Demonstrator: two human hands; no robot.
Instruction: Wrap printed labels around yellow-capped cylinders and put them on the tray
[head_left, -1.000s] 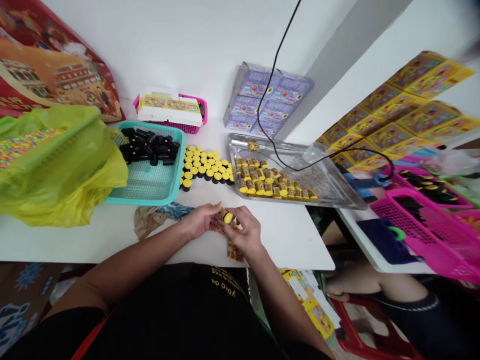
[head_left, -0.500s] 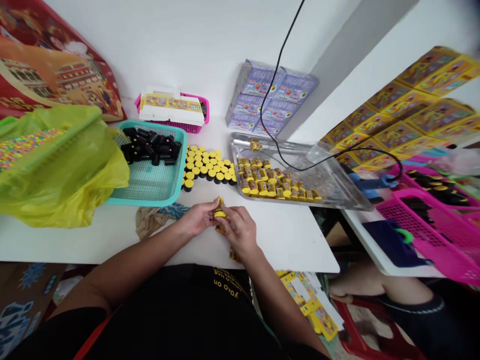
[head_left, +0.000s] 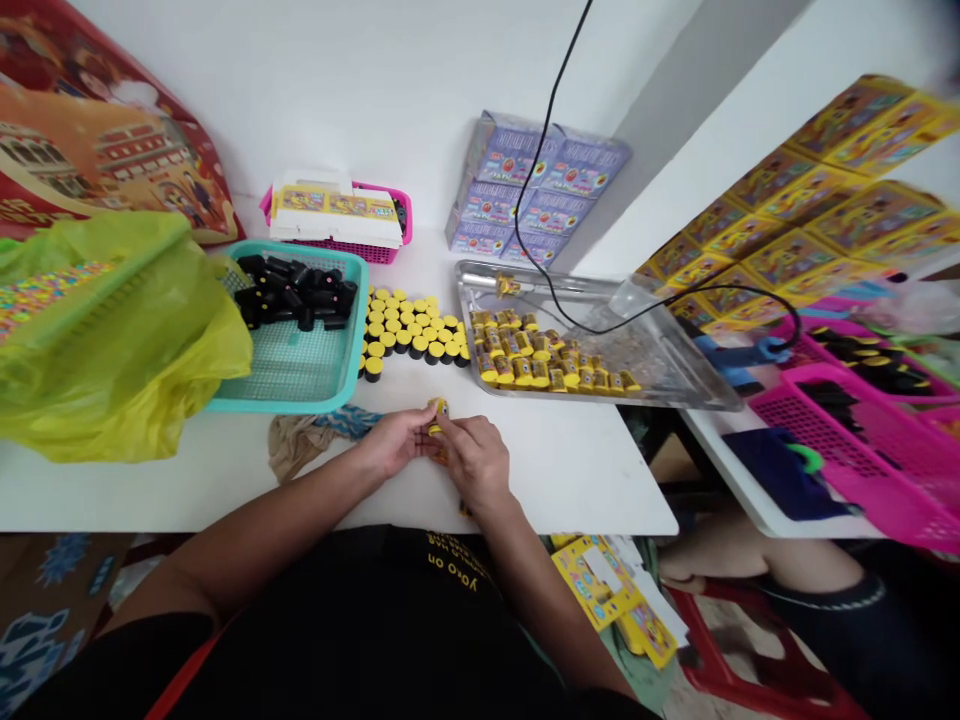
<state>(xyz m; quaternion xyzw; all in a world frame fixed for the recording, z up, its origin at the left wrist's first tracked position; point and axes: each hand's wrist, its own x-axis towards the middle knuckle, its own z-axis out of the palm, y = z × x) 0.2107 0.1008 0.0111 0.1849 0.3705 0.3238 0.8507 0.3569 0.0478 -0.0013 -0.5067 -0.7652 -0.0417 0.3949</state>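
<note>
- Left hand point(head_left: 392, 444): half closed, fingertips on a small yellow item point(head_left: 439, 416).
- Right hand point(head_left: 476, 462): curled over the same item from the right, fingers hiding most of it. Exact grip not visible.
- Item: between both hands, above the worktop point(head_left: 585, 470), near its front edge. Might be a yellow-capped tube; too covered to confirm.
- Yellow strip point(head_left: 466, 510): pokes out below the right wrist, mostly hidden. Can't tell if it's joined to the item.
- Just ahead of the hands: rows of yellow-topped black tubes point(head_left: 405, 330) standing on the worktop.
- Left of those: teal basket point(head_left: 352, 340) holding black tubes point(head_left: 296, 296). Yellow plastic bag point(head_left: 127, 360) overlaps its left side.
- Right of the rows: steel tray point(head_left: 600, 392) of yellow-labelled tubes point(head_left: 540, 365), black cable point(head_left: 577, 323) across it.
- Back edge: pink basket point(head_left: 337, 250) under printed cards, blue boxes point(head_left: 517, 190) stacked beside it.
- Top right: yellow cards point(head_left: 825, 210), blurred, print unreadable.
</note>
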